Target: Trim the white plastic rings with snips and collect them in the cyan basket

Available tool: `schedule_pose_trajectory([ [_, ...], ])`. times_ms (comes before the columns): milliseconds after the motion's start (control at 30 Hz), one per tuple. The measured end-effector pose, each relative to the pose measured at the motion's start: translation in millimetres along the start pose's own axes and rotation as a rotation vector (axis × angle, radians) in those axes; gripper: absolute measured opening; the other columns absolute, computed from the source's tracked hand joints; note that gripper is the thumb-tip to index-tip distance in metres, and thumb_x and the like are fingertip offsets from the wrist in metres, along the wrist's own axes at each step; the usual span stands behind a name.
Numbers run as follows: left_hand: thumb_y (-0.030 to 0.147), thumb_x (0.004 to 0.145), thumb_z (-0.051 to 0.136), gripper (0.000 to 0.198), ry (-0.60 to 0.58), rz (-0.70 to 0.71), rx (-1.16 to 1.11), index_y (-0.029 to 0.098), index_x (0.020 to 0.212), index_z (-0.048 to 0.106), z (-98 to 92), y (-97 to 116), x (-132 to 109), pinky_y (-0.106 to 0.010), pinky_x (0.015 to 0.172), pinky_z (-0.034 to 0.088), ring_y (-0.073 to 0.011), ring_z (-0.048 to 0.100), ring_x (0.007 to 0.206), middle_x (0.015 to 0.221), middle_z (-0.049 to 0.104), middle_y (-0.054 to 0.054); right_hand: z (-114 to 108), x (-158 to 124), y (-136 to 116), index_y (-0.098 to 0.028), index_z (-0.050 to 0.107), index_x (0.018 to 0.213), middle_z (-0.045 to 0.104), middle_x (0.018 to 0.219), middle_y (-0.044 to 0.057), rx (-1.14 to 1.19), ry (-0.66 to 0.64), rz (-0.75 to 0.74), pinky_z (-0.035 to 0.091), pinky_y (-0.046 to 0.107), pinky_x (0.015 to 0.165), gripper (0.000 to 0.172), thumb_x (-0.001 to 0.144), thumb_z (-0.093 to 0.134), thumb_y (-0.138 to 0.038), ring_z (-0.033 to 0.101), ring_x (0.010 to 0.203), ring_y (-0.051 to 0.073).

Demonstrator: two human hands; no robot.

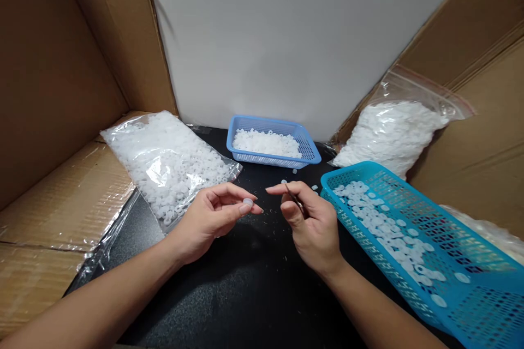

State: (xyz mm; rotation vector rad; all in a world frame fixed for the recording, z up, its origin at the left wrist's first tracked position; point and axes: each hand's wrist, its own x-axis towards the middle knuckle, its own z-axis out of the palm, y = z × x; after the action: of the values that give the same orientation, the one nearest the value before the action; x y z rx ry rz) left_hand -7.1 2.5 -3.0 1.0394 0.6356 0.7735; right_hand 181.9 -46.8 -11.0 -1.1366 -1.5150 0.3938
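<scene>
My left hand [216, 215] pinches a small round whitish plastic piece [248, 203] between thumb and fingertips. Facing it, a short gap away, my right hand [315, 223] grips a slim dark metal tool [295, 200], its thin tip pointing up and left; most of it is hidden in the palm, so its kind cannot be told. The tool and the plastic piece are apart. Past the right hand, a turquoise basket [385, 262] contains many flat white round pieces [393, 234]. Behind both hands, a blue basket [270, 159] holds a heap of small white rings [266, 143].
A clear bag of white rings [167, 163] lies left, touching cardboard [53, 251]. At the back right, a zip bag of white pieces [388, 131] leans on a cardboard wall. Thin shavings and a few loose pieces dot the black tabletop [245, 294].
</scene>
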Motion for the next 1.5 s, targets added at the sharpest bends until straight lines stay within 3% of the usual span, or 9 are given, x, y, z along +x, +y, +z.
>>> schedule_pose_trajectory([
  [167,0.037,0.075,0.088,0.030,0.031,0.023,0.015,0.015,0.089,0.073,-1.6,-1.7,-1.9,-0.017,0.041,0.019,-0.0001,0.032,0.043,0.084,0.077,-0.005,-0.1,1.0,-1.9,-0.020,0.066,0.137,0.060,0.081,0.004,-0.158,-0.036,-0.236,0.051,0.027,0.066,0.038,0.104,0.050,-0.029,0.058,0.072,0.014],
  [433,0.028,0.081,0.085,0.019,-0.002,0.097,-0.098,0.017,0.085,0.070,-2.0,-0.4,-0.6,-0.014,0.039,0.020,0.0019,0.031,0.041,0.082,0.075,0.000,-0.8,-0.7,0.9,-0.027,0.060,0.144,0.069,0.088,0.005,-0.376,-0.018,-0.480,0.050,0.024,0.064,0.052,0.095,0.062,-0.009,0.064,0.074,0.012],
  [600,0.030,0.082,0.084,0.018,0.001,0.091,-0.078,0.022,0.097,0.080,-2.2,-0.9,-2.2,-0.014,0.038,0.020,0.0019,0.031,0.041,0.083,0.076,-0.002,-2.1,0.1,0.5,-0.027,0.061,0.142,0.069,0.085,0.004,-0.446,-0.031,-0.512,0.048,0.024,0.063,0.050,0.095,0.063,-0.010,0.063,0.072,0.012],
  [867,0.033,0.081,0.084,0.018,0.040,0.075,-0.010,0.022,0.095,0.081,-4.0,-2.3,-1.5,-0.013,0.038,0.021,0.0018,0.031,0.041,0.080,0.075,-0.002,1.0,-0.3,4.2,-0.024,0.062,0.143,0.069,0.084,0.004,-0.452,-0.053,-0.517,0.048,0.024,0.064,0.048,0.097,0.062,-0.011,0.062,0.071,0.012],
  [1167,0.039,0.076,0.087,0.030,0.059,0.056,0.052,0.016,0.093,0.081,-4.8,-4.4,-0.5,-0.014,0.038,0.017,0.0000,0.028,0.040,0.055,0.059,0.001,-0.4,2.1,3.0,-0.012,0.071,0.127,0.065,0.079,0.004,-0.478,-0.060,-0.582,0.044,0.024,0.062,0.033,0.095,0.064,-0.009,0.057,0.069,0.010],
  [1400,0.040,0.076,0.087,0.029,0.052,0.054,0.114,0.016,0.093,0.081,-7.3,-5.1,-2.2,-0.015,0.039,0.022,0.0000,0.032,0.042,0.083,0.078,-0.008,-4.7,2.8,1.3,-0.014,0.072,0.125,0.065,0.080,0.003,-0.554,-0.088,-0.626,0.042,0.024,0.063,0.031,0.097,0.061,-0.008,0.058,0.070,0.010],
  [1500,0.037,0.081,0.083,0.028,0.049,0.025,0.170,0.016,0.100,0.080,-8.3,-1.0,0.5,-0.014,0.039,0.023,-0.0004,0.034,0.043,0.090,0.079,-0.010,-2.8,3.0,5.6,-0.018,0.070,0.128,0.065,0.081,0.003,-0.469,-0.070,-0.460,0.044,0.023,0.063,0.032,0.100,0.055,-0.011,0.059,0.070,0.010],
])
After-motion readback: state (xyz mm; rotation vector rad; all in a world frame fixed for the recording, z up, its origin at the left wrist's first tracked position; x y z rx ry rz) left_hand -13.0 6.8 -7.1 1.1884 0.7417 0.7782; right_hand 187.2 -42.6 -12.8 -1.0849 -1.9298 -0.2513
